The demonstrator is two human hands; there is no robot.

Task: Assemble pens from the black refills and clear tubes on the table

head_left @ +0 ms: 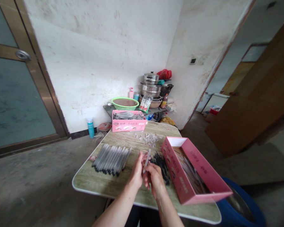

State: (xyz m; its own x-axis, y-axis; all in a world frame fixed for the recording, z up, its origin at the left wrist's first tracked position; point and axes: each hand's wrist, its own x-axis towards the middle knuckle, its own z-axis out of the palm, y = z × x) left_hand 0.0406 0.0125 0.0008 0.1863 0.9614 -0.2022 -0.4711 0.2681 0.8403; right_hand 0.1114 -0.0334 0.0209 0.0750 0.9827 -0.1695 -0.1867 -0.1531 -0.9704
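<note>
Over the front middle of the table, a slim pale grey pen (147, 158) stands slanted between my two hands. My left hand (138, 170) is closed against its left side, and my right hand (154, 177) pinches its lower end; some fingers are hidden. To the left lies a row of grey, clear-looking pens (112, 158) with black ends, side by side. Right of my hands is a heap of thin black pieces (161, 165), partly covered by my right hand. Small whitish pieces (148, 138) lie scattered farther back.
A long pink box (177, 170) with thin pale strips inside stands on the table's right side. Another pink box (129, 125), full of grey sticks, is at the back edge. Behind are a green basin (125, 107) and stacked pots (151, 90). A blue tub (251, 201) stands at right.
</note>
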